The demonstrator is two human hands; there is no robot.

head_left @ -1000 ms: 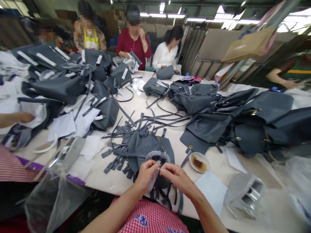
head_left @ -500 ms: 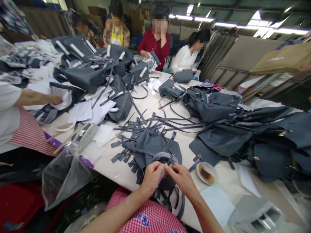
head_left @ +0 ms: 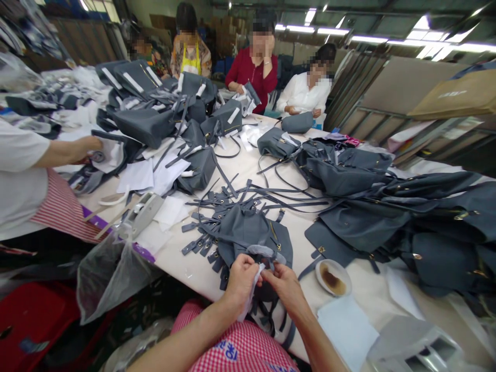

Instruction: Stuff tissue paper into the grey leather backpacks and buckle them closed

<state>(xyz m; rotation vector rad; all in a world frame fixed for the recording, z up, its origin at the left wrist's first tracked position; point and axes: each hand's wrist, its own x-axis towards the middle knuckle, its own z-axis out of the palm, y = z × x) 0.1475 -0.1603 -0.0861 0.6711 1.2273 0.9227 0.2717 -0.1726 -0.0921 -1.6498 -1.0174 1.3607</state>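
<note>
On the pale table [head_left: 186, 269] a dark bag [head_left: 242, 231] lies at the near edge, seemingly for easy reach, where the right hand [head_left: 285, 287] presses its fingertips together, on what I cannot tell, and the left hand [head_left: 240, 279] pinches a thin whitish sheet [head_left: 252, 291].

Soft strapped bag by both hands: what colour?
The soft strapped bag is dark bluish grey, clearest in the head view.

Wearing a red-and-white gingham garment [head_left: 250, 341] with small, even checks, covering the front of the body. Showing blue lettering [head_left: 229, 351] on the cloth, one cluster near the middle and another, partly cut off, at the bottom edge of view. Baring both forearms [head_left: 189, 336], the left hand [head_left: 243, 279] and the right hand [head_left: 285, 285].
</note>
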